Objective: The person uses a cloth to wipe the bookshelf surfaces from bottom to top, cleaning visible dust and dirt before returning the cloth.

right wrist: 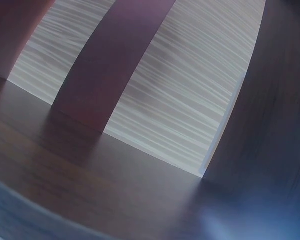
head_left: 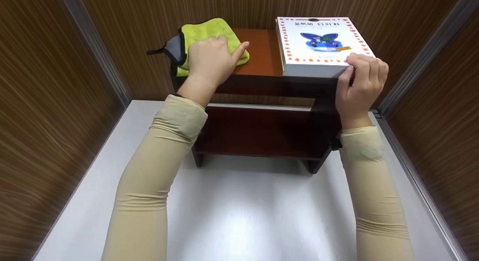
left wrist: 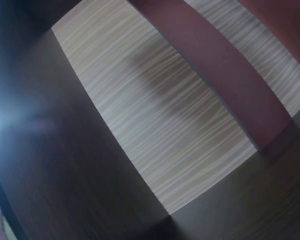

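Observation:
My left hand (head_left: 209, 60) presses down on a yellow-green cleaning cloth (head_left: 200, 29), fingers bent over it and thumb sticking out to the right. The cloth has black trim, a grey underside and a hanging loop; it lies on the left end of a small wooden shelf's reddish-brown top (head_left: 258, 53). At the right end sits a thick book or stack of books (head_left: 318, 60), its white cover bearing a blue butterfly. My right hand (head_left: 363, 81) grips the near right corner, curled fingertips on the cover and thumb at the edge. Neither wrist view shows the cloth or book.
Below the top is a dark red-brown lower shelf (head_left: 258, 131) with short legs. The unit stands on a white surface (head_left: 239, 212) against a wood-grained back wall (head_left: 254, 6). Wood-grained panels (head_left: 45, 103) rise on both sides. Both wrist views face the shelf's inside.

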A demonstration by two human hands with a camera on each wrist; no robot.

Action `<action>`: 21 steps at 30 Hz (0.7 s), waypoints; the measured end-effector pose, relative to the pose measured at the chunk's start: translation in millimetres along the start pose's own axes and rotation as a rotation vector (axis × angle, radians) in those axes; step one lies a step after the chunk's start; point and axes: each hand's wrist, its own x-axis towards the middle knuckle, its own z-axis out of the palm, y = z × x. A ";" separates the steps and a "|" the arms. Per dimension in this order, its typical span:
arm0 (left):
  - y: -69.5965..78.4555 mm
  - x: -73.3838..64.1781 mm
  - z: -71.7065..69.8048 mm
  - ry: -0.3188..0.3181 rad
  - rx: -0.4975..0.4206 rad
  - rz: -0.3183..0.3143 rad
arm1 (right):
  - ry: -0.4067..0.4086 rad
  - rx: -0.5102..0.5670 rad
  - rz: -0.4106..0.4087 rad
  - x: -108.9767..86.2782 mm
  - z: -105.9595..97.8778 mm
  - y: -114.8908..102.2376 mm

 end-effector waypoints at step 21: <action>-3.5 10.2 -11.8 -0.483 -0.069 -0.209 | -0.002 -0.008 0.000 -0.9 0.2 1.3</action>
